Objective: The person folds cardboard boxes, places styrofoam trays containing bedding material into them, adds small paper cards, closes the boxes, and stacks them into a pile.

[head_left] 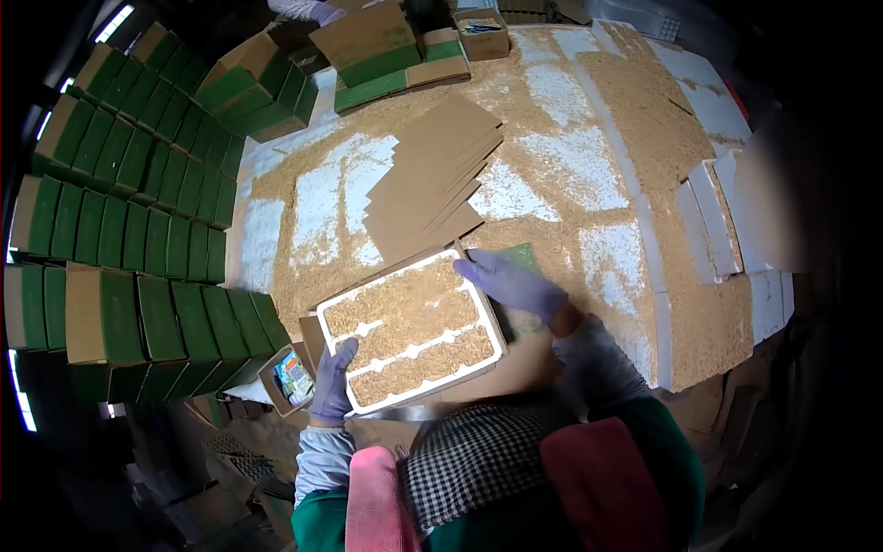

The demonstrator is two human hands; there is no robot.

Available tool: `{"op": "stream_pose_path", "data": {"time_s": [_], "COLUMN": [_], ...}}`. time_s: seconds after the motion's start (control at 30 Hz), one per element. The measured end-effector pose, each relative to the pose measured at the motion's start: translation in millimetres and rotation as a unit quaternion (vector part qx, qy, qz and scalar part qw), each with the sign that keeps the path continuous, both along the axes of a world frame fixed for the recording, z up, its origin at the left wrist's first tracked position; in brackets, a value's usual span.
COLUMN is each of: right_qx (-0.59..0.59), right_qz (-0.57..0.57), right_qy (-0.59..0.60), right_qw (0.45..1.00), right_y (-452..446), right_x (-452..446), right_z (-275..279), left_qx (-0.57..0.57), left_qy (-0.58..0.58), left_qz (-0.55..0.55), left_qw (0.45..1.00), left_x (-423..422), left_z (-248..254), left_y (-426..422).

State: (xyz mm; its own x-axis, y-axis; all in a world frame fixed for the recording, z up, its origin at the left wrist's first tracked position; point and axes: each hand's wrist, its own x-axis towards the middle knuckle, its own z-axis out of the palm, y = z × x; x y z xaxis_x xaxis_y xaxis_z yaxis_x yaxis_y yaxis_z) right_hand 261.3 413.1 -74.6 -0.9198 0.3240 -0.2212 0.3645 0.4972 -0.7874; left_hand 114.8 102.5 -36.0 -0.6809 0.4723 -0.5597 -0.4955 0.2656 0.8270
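Note:
Both of my hands wear pale purple gloves. My left hand (333, 385) is closed on the lower left edge of a white tray (416, 350), its thumb over the rim. The tray has several compartments filled with brown, crumbly material and is tilted in the view. A cardboard box (314, 339) shows around part of the tray. At the tray's upper right corner, my right hand (511, 281) holds the edge with its fingers. Just beyond the tray lies a fanned stack of brown cardboard sheets (432, 175).
Green and brown boxes (115, 230) are stacked at the left. More boxes (368, 46) stand at the back, near another person's gloved hand (324, 13). Small packets fill a little box (293, 377) by my left hand. White blocks (713, 221) stand at the right.

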Motion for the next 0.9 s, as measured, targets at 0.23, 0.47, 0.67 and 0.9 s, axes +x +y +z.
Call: {"op": "stream_pose_path", "data": {"time_s": [0.23,0.47,0.67,0.9], "right_qx": [0.021,-0.271,-0.282,-0.193], "right_qz": [-0.199,-0.216,-0.33,-0.345], "right_qy": [-0.081,0.07,0.082,0.23], "right_qw": [0.976,0.935,0.897,0.889], "right_y": [54.3,97.6,103.4,-23.3], "right_x": [-115.6,-68.3,108.3,116.8], "right_z": [-122.6,-116.4,-16.5,78.8], "left_qx": [-0.201,-0.181,-0.415,-0.453], "left_qy": [0.347,0.669,0.345,0.273], "left_qz": [-0.019,-0.126,0.062,0.023], "left_qw": [0.916,0.71,0.839,0.848], "left_x": [20.4,31.2,-67.9,-101.7], "left_z": [-18.5,34.2,-47.4,-119.6], "left_y": [9.5,2.8,-152.1,-195.2]}}
